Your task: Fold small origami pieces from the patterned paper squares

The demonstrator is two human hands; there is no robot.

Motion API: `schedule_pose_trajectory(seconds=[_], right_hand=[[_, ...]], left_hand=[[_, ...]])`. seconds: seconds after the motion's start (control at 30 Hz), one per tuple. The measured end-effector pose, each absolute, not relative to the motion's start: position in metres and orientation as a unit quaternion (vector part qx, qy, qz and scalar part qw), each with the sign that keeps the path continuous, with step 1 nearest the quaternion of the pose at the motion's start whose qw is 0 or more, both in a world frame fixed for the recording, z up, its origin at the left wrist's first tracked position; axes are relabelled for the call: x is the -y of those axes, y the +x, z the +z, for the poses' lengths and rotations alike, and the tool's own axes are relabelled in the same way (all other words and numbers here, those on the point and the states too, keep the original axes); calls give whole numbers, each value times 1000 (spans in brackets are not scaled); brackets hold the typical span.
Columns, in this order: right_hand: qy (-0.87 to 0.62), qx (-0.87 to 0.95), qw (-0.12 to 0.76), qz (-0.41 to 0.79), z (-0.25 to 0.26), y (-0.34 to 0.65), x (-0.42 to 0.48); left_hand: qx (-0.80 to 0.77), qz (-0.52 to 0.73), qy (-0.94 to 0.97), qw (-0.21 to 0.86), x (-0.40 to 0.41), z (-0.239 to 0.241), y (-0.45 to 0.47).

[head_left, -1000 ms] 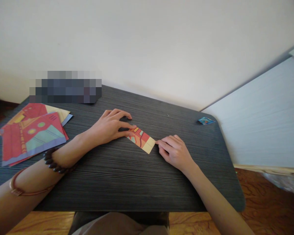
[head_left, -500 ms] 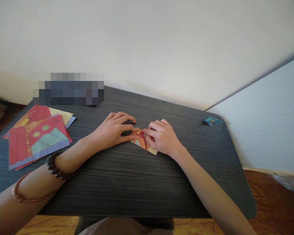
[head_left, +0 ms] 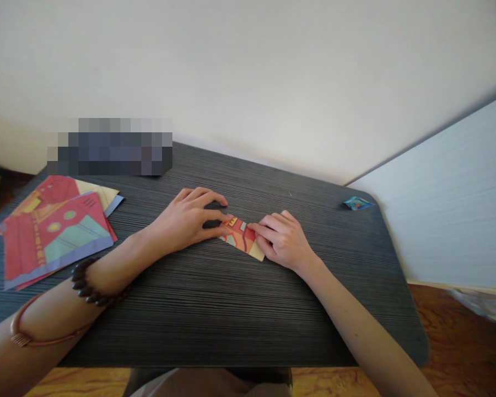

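A small folded sheet of printed paper (head_left: 243,236), red and orange with cream and pale green patches, lies on the dark table. My left hand (head_left: 192,219) holds its left end down between thumb and forefinger, with the other fingers spread on the tabletop. My right hand (head_left: 285,238) is at the right end, fingers curled. Its forefinger presses the paper's upper right edge, and the thumb lies close beside the right edge. Most of the printed face shows between the two hands.
Several larger printed paper sheets (head_left: 62,231) overlap at the table's left. A pixelated dark object (head_left: 116,149) stands at the back left. Near the back right corner lies a small blue folded paper piece (head_left: 357,203). A wall (head_left: 248,82) closes the far side, a pale panel (head_left: 458,204) the right.
My right hand has slid right and slightly toward me along the paper's edge, uncovering more of the print. My left hand keeps its place on the left end.
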State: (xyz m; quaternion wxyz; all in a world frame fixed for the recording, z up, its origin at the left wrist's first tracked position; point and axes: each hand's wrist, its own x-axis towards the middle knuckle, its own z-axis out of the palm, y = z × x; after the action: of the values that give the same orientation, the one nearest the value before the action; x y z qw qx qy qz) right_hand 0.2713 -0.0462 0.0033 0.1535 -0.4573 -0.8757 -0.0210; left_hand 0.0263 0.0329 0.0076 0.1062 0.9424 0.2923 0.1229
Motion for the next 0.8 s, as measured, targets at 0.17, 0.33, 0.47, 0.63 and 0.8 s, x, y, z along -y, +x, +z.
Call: schedule_pose_trajectory(seconds=[0.17,0.33,0.47,0.63,0.8], right_hand=[[-463,869,172,-17,-2,282,56],[-459,868,188,-9,-5,296,68],[-462,866,192,3,-5,305,77],[-476,855,207,12,-5,312,86],[-529,810,244,72,-3,296,80]], left_hand=[[-300,117,941,105,-33,9,27],[-303,117,939,113,-33,9,27],[-304,121,938,116,-33,9,27],[-300,126,939,115,-35,6,26],[-262,144,944,142,-33,5,29]])
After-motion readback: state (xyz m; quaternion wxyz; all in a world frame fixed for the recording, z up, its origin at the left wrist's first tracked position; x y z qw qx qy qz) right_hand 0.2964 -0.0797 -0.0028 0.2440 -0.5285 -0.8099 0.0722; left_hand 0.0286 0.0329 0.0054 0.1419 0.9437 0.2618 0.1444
